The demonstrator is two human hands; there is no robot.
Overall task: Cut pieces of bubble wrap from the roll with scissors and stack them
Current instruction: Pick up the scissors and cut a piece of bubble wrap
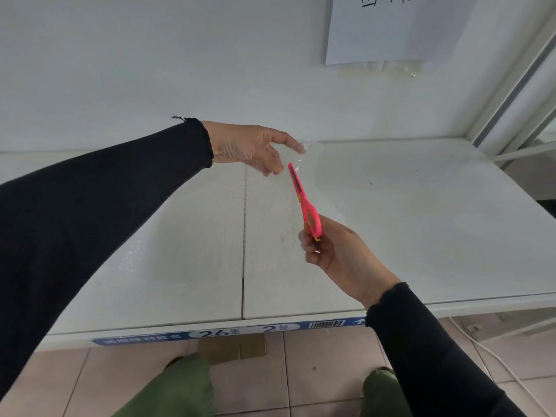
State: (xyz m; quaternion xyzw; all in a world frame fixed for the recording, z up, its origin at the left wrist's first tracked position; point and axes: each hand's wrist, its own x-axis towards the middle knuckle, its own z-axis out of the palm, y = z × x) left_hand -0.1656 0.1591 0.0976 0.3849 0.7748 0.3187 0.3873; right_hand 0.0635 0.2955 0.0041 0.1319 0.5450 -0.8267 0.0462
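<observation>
My left hand (252, 145) is raised over the white shelf (421, 221) and pinches the far edge of a clear sheet of bubble wrap (270, 212). The sheet hangs down from my fingers toward the shelf and is hard to make out against the white. My right hand (337, 251) grips pink scissors (304, 200) by the handles. The blades point up and away, their tip just below my left fingers at the sheet's right edge. The blades look nearly closed. More clear wrap (406, 188) lies flat on the shelf to the right. No roll is visible.
The shelf has a seam (243, 236) down its middle and a blue label strip (228, 332) along the front edge. A paper sheet (391, 28) hangs on the back wall. A metal upright (517, 85) stands at right. A cardboard box (231, 347) and a white cable (496, 359) lie on the tiled floor.
</observation>
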